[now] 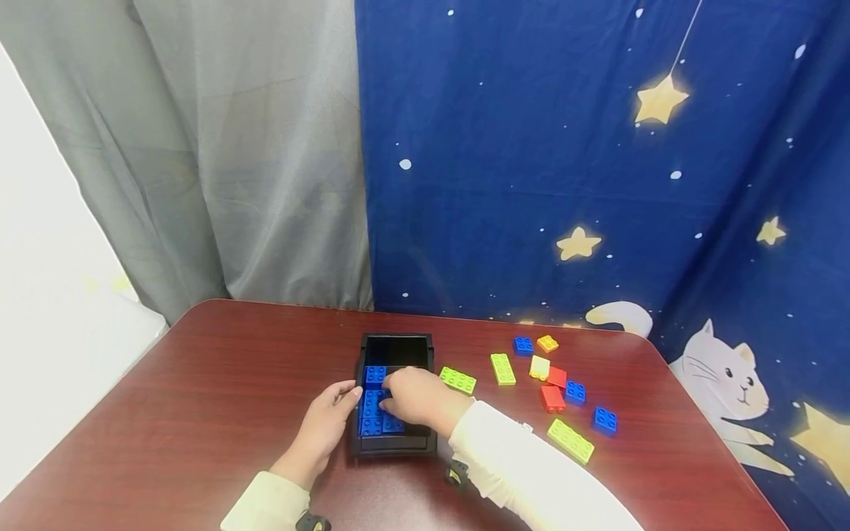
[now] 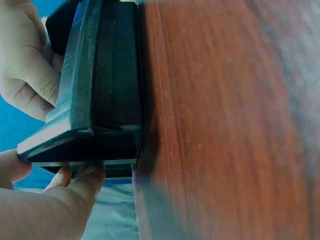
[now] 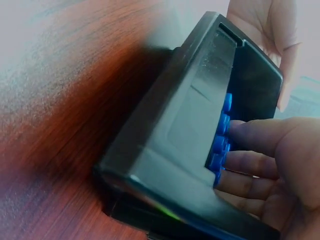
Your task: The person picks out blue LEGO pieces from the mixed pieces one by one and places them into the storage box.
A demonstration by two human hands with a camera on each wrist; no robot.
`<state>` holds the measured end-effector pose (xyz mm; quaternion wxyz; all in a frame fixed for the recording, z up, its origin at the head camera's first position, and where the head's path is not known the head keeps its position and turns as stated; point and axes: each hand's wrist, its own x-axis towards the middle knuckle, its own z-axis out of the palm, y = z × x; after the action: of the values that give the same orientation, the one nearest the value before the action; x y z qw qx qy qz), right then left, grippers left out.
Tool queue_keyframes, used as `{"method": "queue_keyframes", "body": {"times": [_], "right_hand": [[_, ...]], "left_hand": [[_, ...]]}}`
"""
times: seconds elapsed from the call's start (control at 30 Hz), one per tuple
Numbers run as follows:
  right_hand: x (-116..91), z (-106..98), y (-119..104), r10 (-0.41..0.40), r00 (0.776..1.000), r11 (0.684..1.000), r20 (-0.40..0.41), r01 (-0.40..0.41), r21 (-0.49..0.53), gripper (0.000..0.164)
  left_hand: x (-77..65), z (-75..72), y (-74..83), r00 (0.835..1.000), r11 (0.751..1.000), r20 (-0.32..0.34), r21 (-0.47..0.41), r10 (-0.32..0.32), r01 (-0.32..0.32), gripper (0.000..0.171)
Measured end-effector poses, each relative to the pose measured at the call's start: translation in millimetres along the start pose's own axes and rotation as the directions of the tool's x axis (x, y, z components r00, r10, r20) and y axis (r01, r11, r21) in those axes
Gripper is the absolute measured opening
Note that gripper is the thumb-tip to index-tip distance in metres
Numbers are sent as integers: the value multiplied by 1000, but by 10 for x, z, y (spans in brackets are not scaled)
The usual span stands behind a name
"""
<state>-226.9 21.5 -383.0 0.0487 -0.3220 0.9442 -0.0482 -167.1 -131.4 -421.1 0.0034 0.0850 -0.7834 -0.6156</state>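
A black bin (image 1: 397, 443) stands on the table with several blue toy bricks (image 1: 372, 425) packed in its near and left part, studs up. My left hand (image 1: 327, 422) grips the bin's left wall, the thumb at the rim and the other fingers against the outside. My right hand (image 1: 420, 396) reaches in over the right wall, its thumb and fingers bent down among the blue bricks. It pinches a blue brick (image 3: 220, 144), largely hidden by the fingers. In the right wrist view its fingertips are right at the row of blue studs.
Loose bricks lie right of the bin: lime ones (image 1: 457, 380), red ones (image 1: 553, 399), blue ones (image 1: 605, 420), a pale yellow one (image 1: 539, 367) and an orange-yellow one (image 1: 547, 343). Grey and star-patterned blue curtains (image 1: 505, 184) hang behind the table's far edge.
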Motion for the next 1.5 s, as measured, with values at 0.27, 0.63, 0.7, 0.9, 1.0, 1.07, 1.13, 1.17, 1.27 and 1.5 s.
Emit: {"method": "queue_keyframes", "body": {"times": [0.27, 0.63, 0.7, 0.9, 1.0, 1.07, 1.13, 1.17, 1.27, 1.5], "right_hand": [[-40, 4, -2, -11, 999, 999, -48, 9, -33, 40], [-248, -74, 43, -83, 969, 994, -233, 95, 44, 42], [-287, -79, 53, -92, 962, 993, -258, 109, 54, 42], [-394, -85, 93, -109, 938, 988, -329, 140, 72, 42], [-456, -109, 105, -116, 925, 984, -362, 156, 82, 41], [-504, -129, 106, -121, 918, 982, -377, 166, 88, 42], [-552, -143, 109, -122, 913, 982, -389, 169, 89, 42], [-575, -147, 112, -123, 910, 982, -397, 170, 86, 42], [-644, -155, 124, -121, 895, 980, -429, 176, 90, 42], [-785, -139, 200, -115, 848, 984, -518, 168, 57, 43]], "left_hand": [[5, 4, -15, 1000, 1000, -4, -8, 9, -9, 49], [27, 15, -44, 1000, 1000, -9, 1, 14, -14, 49], [28, 14, -47, 1000, 1000, -11, 3, 14, -14, 49], [33, 20, -48, 1000, 1000, -11, -2, 17, -17, 48], [31, 19, -41, 1000, 1000, -6, -2, 14, -14, 48], [26, 18, -34, 1000, 1000, -4, -3, 12, -12, 48], [21, 17, -30, 1000, 1000, -3, -5, 10, -10, 48], [21, 17, -30, 1000, 1000, -3, -7, 10, -10, 48], [23, 16, -36, 1000, 1000, -3, -6, 9, -9, 48], [24, 7, -39, 1000, 1000, 6, -5, 7, -7, 49]]}}
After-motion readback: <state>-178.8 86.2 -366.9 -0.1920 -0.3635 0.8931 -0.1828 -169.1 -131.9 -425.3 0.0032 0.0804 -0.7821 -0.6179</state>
